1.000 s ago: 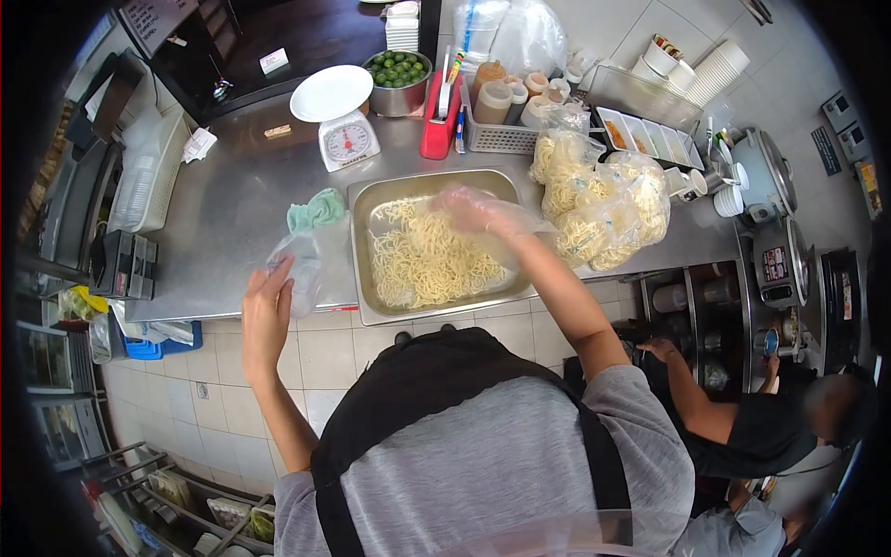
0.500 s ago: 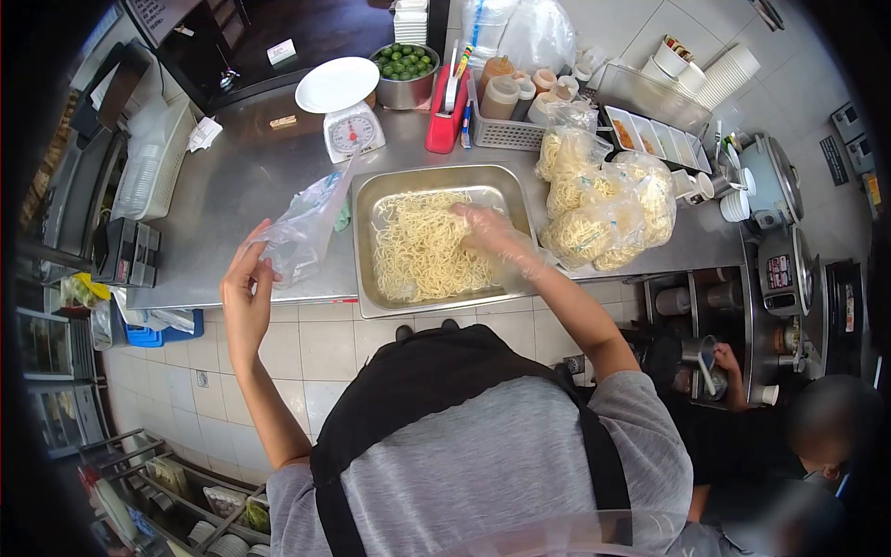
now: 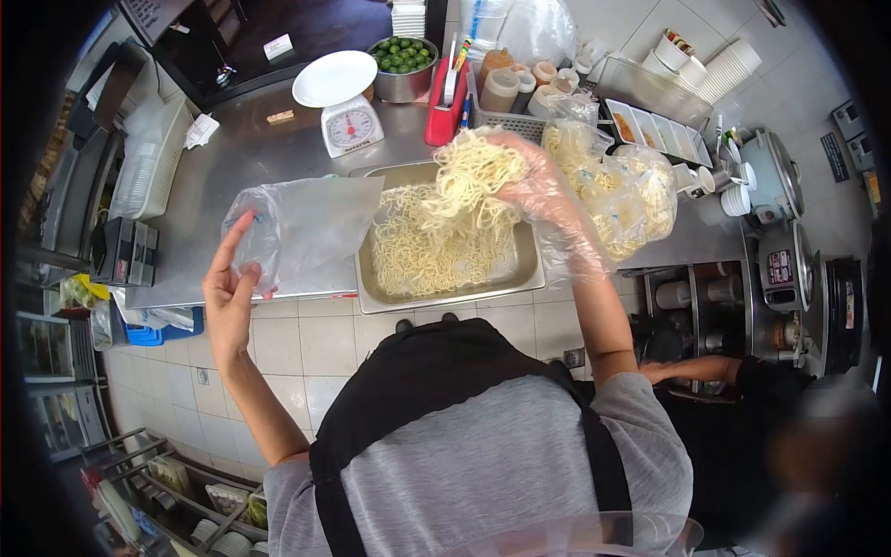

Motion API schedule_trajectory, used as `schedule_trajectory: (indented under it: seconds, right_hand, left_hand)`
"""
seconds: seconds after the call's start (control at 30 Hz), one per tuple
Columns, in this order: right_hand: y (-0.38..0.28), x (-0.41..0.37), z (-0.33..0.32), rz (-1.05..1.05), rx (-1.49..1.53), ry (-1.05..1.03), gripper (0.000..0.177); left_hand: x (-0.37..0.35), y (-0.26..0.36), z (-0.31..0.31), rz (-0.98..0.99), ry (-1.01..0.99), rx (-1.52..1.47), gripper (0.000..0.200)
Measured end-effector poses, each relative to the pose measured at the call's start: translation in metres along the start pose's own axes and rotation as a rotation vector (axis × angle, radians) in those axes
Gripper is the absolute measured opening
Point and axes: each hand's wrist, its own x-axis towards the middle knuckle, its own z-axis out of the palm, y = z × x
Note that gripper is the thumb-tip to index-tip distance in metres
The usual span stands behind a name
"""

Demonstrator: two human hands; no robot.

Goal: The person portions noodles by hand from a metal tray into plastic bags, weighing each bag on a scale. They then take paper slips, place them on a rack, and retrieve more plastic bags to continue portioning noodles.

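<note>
My right hand (image 3: 541, 188), in a clear plastic glove, grips a bunch of pale noodles (image 3: 475, 176) above the metal tray (image 3: 531, 271). More loose noodles (image 3: 432, 255) lie in that tray, with part of its bottom bare at the right. To the left, my left hand (image 3: 229, 306) holds a thin clear plastic bag (image 3: 316, 218) by its near end, index finger and thumb apart around the film. The bag's other end reaches the tray's left rim. Several knotted bags of noodles (image 3: 617, 200) are piled right of the tray, partly behind my right hand.
Behind the tray stand a kitchen scale (image 3: 353, 128) with a white plate, a pot of green limes (image 3: 406, 84), a red tape dispenser (image 3: 445, 107) and a basket of sauce bottles (image 3: 501, 88). Another person (image 3: 724, 427) in black is close by at the lower right.
My right hand has risen from the tray with a bunch of noodles. My left hand has shifted slightly left and down, and the bag now stretches out toward the tray. The other person's arm has moved.
</note>
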Motion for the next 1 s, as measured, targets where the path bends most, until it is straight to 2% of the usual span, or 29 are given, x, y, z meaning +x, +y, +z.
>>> schedule_trajectory:
  seconds: [0.07, 0.3, 0.37, 0.47, 0.57, 0.67, 0.8, 1.0]
  right_hand:
    - [-0.015, 0.002, 0.006, -0.028, 0.221, 0.100, 0.057]
    - [-0.070, 0.014, -0.004, -0.144, 0.152, 0.040, 0.056]
    - [-0.072, 0.017, -0.006, -0.173, 0.073, 0.083, 0.056]
    - [-0.064, 0.021, -0.006, -0.224, 0.139, 0.046, 0.056]
    - [-0.084, 0.023, 0.000, -0.126, 0.166, 0.108, 0.062]
    - [-0.117, 0.024, 0.002, -0.140, 0.220, 0.190, 0.062]
    - [-0.118, 0.026, -0.008, -0.251, 0.253, 0.214, 0.061]
    - [-0.124, 0.016, -0.014, -0.315, 0.152, 0.251, 0.060]
  left_hand:
    - [0.001, 0.003, -0.003, -0.018, 0.015, -0.024, 0.052]
    - [0.007, 0.007, -0.007, 0.024, 0.008, 0.037, 0.052]
    - [0.008, 0.009, -0.005, 0.020, -0.009, 0.013, 0.052]
    - [0.010, 0.005, 0.001, 0.012, -0.016, -0.020, 0.053]
    - [0.013, 0.004, 0.002, 0.010, -0.024, -0.024, 0.053]
    - [0.015, 0.008, 0.001, 0.014, -0.017, -0.033, 0.053]
    - [0.019, 0.007, -0.001, 0.006, -0.024, -0.071, 0.052]
    - [0.020, 0.004, 0.000, 0.028, -0.034, -0.064, 0.052]
